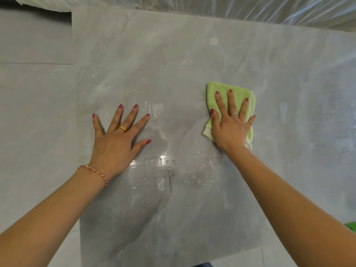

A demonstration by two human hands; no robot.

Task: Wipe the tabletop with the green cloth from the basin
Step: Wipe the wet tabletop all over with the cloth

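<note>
The grey glossy tabletop fills the middle of the view, with water drops scattered between my arms. A folded light green cloth lies flat on the right half of the table. My right hand presses down on the cloth with fingers spread, covering its near part. My left hand rests flat on the bare tabletop at the left, fingers apart, holding nothing. The basin is not in view.
The table's left edge runs down the frame, with grey floor tiles beyond it. Clear plastic sheeting lies along the far side. A small bright green object shows at the right edge.
</note>
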